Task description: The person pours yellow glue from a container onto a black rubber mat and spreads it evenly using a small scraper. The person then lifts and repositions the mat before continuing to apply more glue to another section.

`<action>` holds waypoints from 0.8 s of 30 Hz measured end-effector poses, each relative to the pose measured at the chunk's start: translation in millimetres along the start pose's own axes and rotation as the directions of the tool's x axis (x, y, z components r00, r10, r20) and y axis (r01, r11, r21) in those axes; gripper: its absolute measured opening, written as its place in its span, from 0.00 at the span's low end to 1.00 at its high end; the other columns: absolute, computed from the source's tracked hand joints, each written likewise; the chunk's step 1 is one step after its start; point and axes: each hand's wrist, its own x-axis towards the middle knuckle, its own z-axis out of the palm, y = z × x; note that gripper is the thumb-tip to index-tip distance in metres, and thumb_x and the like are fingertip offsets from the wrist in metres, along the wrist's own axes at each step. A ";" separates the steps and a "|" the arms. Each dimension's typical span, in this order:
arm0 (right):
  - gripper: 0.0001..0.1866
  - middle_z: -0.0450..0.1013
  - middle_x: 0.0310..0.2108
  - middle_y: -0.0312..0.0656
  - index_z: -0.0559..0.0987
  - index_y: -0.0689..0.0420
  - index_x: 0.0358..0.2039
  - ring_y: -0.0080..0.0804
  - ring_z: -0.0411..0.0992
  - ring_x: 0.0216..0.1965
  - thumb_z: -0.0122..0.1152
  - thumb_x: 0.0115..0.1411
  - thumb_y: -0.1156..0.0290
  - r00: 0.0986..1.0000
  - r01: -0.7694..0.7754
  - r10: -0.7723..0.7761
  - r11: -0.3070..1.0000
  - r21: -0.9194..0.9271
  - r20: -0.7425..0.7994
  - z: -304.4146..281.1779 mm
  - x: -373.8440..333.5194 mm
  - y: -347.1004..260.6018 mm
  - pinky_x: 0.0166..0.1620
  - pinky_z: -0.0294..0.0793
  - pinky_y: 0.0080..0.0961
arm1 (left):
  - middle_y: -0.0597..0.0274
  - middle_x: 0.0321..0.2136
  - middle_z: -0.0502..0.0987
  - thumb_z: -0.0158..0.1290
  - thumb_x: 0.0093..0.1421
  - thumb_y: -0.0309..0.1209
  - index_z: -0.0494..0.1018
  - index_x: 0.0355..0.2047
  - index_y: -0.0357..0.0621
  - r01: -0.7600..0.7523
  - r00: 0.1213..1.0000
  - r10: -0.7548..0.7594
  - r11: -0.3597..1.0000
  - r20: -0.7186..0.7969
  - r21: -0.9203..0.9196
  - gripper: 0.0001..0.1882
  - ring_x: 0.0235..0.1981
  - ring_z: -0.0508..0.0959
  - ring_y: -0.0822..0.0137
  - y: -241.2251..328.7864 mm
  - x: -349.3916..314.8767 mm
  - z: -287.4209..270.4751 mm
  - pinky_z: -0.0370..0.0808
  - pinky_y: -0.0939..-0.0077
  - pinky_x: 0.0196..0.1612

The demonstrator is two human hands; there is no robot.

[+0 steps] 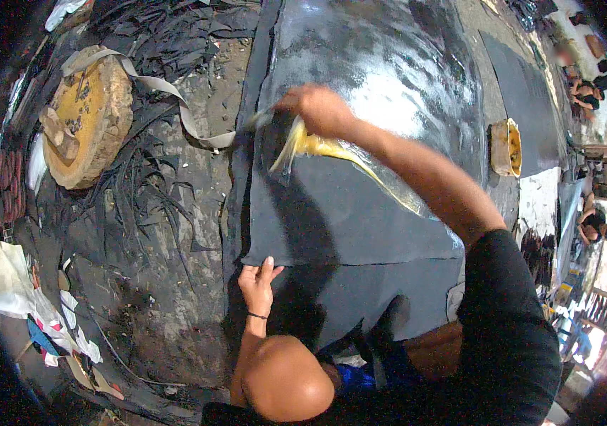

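Note:
A dark grey sheet lies before me, its far part coated wet and shiny. My left hand pinches the sheet's left edge near a seam, thumb on top. Farther up, my right hand is closed and blurred, reaching across the sheet toward its left side. A pale streak shows beside its fingers, but I cannot make out what it holds. Just below this hand, thick yellow glue lies in a ridge that thins toward the right, with clear strands hanging from its left end.
A yellow-smeared tub stands right of the sheet. To the left are a round wooden block with a wooden piece on it, a grey strap and heaped black scraps. Other people sit at the far right.

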 end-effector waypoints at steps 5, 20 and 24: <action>0.19 0.76 0.42 0.45 0.75 0.52 0.48 0.42 0.75 0.41 0.53 0.54 0.71 0.962 0.049 -0.005 0.987 -0.155 0.272 -3.5 -33.9 89.6 0.46 0.71 0.45 | 0.56 0.38 0.78 0.55 0.62 0.26 0.71 0.43 0.33 -0.003 0.999 0.006 0.997 -0.031 0.081 0.11 0.35 0.78 0.69 -7.4 5.0 2.1 0.82 0.68 0.40; 0.24 0.70 0.57 0.34 0.73 0.46 0.55 0.32 0.65 0.59 0.51 0.57 0.74 0.887 -0.431 0.440 0.898 -0.091 0.144 28.0 -539.0 78.5 0.61 0.56 0.42 | 0.59 0.34 0.68 0.56 0.62 0.32 0.63 0.28 0.42 0.138 0.990 -0.134 0.974 -0.036 0.180 0.13 0.41 0.74 0.62 -4.4 -13.8 25.2 0.77 0.66 0.50; 0.18 0.77 0.46 0.44 0.76 0.54 0.50 0.47 0.74 0.47 0.56 0.59 0.71 0.736 -0.676 0.664 0.718 0.165 0.130 16.9 -547.1 78.7 0.49 0.72 0.40 | 0.64 0.28 0.67 0.60 0.60 0.33 0.63 0.23 0.46 0.145 0.989 -0.144 0.973 -0.020 0.181 0.16 0.35 0.75 0.66 -15.4 -6.4 26.0 0.78 0.66 0.49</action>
